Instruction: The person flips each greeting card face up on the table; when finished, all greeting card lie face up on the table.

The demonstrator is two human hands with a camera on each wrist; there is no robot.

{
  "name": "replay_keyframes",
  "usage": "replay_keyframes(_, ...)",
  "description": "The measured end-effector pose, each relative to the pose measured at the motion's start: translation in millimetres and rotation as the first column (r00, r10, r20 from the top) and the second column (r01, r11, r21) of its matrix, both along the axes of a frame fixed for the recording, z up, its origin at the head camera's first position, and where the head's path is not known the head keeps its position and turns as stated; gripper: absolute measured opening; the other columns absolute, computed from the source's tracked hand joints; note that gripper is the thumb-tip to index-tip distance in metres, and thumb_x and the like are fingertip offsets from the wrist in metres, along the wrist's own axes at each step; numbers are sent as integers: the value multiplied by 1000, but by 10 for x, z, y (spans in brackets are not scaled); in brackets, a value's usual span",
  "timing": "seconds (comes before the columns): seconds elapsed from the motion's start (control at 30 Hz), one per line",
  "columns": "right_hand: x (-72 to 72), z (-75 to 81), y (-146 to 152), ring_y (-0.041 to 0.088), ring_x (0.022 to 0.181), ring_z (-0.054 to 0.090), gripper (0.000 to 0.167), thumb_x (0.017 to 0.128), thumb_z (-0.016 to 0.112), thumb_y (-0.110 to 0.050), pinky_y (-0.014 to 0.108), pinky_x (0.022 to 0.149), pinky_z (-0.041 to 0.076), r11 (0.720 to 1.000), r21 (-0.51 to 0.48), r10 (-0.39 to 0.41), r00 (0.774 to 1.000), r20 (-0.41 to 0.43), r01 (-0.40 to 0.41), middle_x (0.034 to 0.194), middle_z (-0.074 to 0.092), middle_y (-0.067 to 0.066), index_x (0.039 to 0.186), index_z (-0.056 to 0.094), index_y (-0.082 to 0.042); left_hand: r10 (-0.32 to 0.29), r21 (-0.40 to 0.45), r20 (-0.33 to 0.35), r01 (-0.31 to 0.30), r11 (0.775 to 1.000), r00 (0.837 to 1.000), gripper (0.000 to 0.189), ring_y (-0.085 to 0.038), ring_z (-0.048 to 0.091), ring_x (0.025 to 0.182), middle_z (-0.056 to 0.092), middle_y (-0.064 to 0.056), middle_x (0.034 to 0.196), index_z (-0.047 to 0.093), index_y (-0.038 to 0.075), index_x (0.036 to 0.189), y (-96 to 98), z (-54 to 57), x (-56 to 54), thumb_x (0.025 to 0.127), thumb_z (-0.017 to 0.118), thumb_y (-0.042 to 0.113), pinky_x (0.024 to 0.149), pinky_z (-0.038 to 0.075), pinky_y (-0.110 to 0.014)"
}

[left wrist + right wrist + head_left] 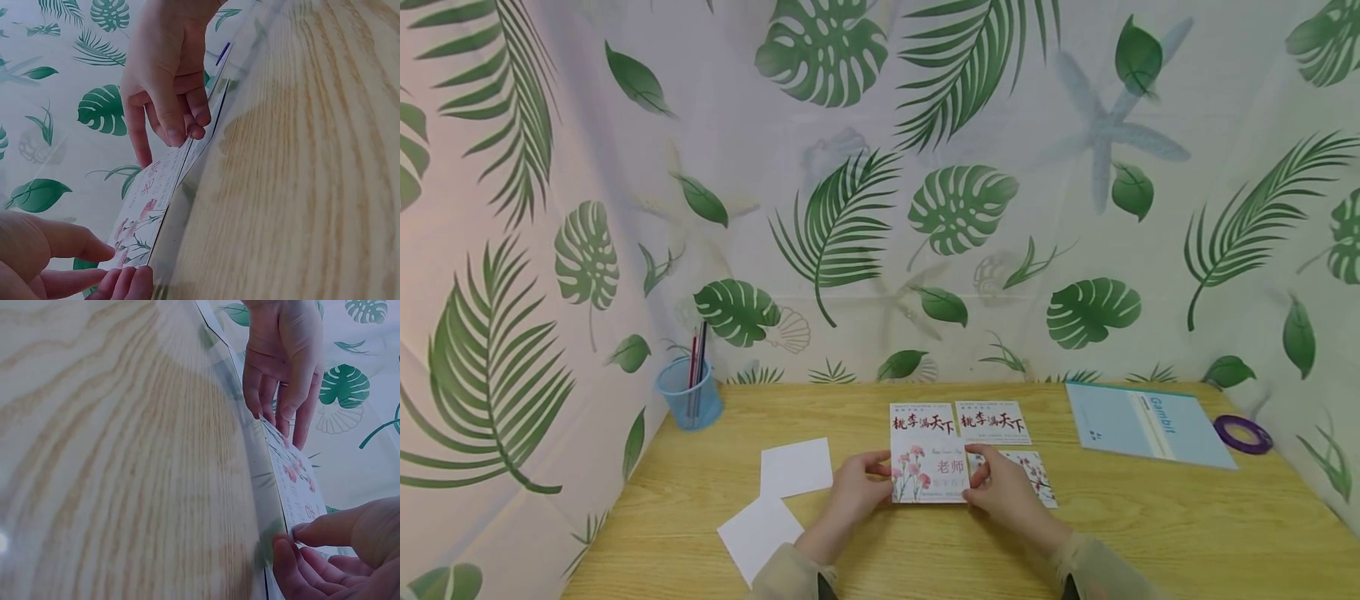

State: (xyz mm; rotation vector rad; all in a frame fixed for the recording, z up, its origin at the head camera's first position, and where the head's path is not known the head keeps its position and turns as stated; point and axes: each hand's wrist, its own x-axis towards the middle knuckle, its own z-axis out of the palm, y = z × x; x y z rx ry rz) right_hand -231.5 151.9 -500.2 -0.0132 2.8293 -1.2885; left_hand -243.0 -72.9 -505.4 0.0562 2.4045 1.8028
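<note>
Between both hands is a white greeting card printed with pink carnations and Chinese characters. My left hand pinches its left edge, thumb on the printed face in the left wrist view. At the right edge, my right hand grips the card between thumb and fingers, also seen in the right wrist view. Just behind it lies a card with red characters, partly covered. A similar red-lettered card is to its right. Below that one, a blossom-branch card is partly hidden by my right hand.
Two blank white cards lie left of my left hand, their corners meeting. At the back left stands a blue mesh cup with pencils. A light blue notebook and a purple tape roll are at the right on the wooden table.
</note>
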Motion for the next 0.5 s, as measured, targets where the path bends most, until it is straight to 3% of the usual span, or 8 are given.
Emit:
replay_keyframes(0.2, -8, 17, -8, 14, 56, 61, 67, 76, 76, 6, 27, 52, 54, 999, -43, -1, 998, 56, 3, 75, 59, 7, 137, 49, 2, -6, -26, 35, 7, 1000, 999, 49, -12, 60, 79, 68, -13, 98, 62, -6, 127, 4, 20, -10, 79, 71, -5, 66, 60, -27)
replay_keyframes(0.5, -28, 53, -3, 15, 54, 59, 62, 78, 76, 2, 26, 50, 48, 1000, 18, 17, 996, 85, -18, 71, 60, 5, 135, 52, 3, -14, -32, 76, 16, 999, 997, 49, -13, 62, 80, 69, -12, 99, 59, -4, 131, 2, -2, -3, 83, 69, -3, 66, 60, -28)
